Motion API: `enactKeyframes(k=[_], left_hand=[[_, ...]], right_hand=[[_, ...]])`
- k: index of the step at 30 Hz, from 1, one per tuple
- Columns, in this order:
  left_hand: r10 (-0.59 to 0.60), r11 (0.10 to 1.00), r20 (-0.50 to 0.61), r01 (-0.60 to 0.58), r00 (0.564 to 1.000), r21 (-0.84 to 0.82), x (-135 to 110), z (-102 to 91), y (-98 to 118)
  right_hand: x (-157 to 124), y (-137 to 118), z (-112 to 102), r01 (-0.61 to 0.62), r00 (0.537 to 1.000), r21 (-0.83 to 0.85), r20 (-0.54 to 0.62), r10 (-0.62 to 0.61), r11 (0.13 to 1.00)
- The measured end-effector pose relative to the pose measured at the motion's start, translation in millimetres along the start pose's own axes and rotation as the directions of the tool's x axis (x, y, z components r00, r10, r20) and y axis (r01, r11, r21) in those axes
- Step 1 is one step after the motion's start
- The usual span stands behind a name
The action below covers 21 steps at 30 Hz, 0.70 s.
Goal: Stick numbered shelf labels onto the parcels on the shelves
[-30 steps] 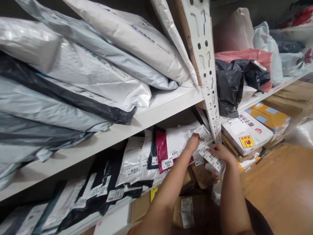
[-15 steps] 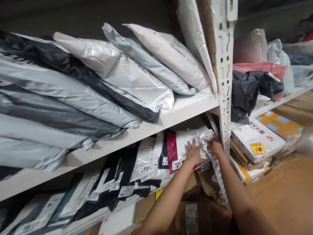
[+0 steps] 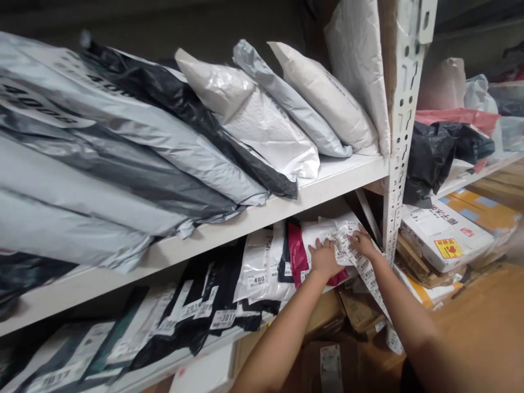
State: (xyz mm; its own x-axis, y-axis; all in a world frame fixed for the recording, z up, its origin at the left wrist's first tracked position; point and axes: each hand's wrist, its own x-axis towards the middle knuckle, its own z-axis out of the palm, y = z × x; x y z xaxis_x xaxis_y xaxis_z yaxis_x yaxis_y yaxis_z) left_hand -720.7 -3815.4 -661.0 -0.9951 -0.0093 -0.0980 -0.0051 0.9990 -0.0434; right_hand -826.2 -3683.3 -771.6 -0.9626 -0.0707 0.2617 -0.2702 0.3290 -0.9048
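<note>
A strip of numbered labels is pinched near its upper end by the right hand, its remaining length left trailing below the grip. Just beside the strip, a white parcel, laid over a magenta parcel beneath the upper shelf, is touched by the left hand, its fingers spread wide.

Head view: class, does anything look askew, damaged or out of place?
The crumpled black plastic bag on the right-hand white metal shelf looks askew: one end sags over the front edge.
</note>
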Motion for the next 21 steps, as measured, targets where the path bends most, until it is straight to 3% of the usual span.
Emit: enactKeyframes(k=[9,14,18,21], left_hand=[[-0.08,0.996,-0.05,0.081,0.996,0.027,-16,-10.7,-37],[-0.09,0.996,0.052,0.089,0.995,0.017,-6,-11.7,-36],[-0.004,1.0,0.152,0.009,0.988,-0.028,3,-22.4,-37],[-0.011,0.999,0.158,0.016,0.987,-0.03,-10,-31.9,-35]], right_hand=[[2,-20,55,0.018,0.989,0.137,0.14,-0.037,0.99],[5,-14,33,0.003,0.975,0.227,0.218,-0.054,0.974],[7,-8,13,-0.013,0.976,0.277,0.213,-0.048,0.961],[7,-3,10,-0.02,0.982,0.301,0.186,-0.038,0.953]])
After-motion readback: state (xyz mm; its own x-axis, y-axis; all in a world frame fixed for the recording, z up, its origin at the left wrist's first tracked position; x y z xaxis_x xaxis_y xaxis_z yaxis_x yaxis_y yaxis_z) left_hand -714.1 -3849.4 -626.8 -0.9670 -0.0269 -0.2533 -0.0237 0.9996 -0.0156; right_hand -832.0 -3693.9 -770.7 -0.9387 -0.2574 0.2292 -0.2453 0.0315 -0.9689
